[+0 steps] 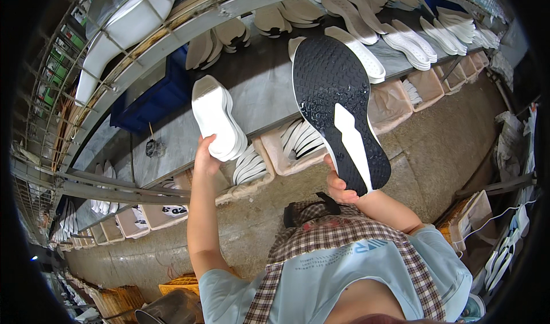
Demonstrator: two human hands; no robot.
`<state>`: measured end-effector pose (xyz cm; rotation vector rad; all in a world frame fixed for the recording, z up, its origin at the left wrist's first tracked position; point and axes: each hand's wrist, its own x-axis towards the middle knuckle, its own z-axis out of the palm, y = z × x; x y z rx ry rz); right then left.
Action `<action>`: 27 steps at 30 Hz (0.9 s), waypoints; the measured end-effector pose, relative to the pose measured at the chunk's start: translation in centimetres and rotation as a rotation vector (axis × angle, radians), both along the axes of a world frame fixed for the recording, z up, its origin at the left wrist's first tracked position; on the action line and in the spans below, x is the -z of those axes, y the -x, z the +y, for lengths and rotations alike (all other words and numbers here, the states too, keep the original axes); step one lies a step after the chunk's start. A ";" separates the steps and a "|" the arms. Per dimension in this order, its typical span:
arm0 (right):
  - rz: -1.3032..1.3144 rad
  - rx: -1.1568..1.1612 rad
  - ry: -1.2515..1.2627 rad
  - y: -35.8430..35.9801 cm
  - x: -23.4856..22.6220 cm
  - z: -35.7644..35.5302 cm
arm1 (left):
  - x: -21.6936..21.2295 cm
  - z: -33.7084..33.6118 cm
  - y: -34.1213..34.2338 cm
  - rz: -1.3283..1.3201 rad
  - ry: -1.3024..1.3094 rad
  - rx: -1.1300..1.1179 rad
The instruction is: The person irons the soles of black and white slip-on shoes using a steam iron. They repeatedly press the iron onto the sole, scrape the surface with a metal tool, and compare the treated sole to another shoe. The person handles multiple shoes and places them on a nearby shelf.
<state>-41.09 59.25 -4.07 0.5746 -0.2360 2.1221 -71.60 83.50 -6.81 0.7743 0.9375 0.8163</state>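
My right hand [342, 188] grips the narrow end of a shoe sole [332, 83]. Its black textured underside, with a white diamond-shaped strip running down it, faces up. My left hand [207, 157] is closed around the near end of a small stack of white shoe soles [215, 115], held by the edge of the grey table [263, 89]; whether the stack rests on the table I cannot tell. The fingers under both soles are partly hidden.
More white and beige soles [349, 18] lie in rows along the table. Lined bins [286, 166] with striped soles stand below its edge. A blue crate [152, 95] sits at the left under a wire rack [143, 43]. Yellow baskets [117, 301] stand on the floor.
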 end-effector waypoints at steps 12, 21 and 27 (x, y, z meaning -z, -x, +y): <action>-0.563 0.346 0.243 -17.2 5.3 -10.0 | -1.7 -3.3 -0.2 0.059 -0.046 -0.225; -3.161 -0.157 1.011 -34.7 17.8 -39.6 | -0.7 -0.5 1.0 -0.004 -0.085 -0.109; -2.093 0.854 0.892 -25.1 11.1 -31.5 | -0.4 1.6 -1.1 -0.023 -0.149 -0.101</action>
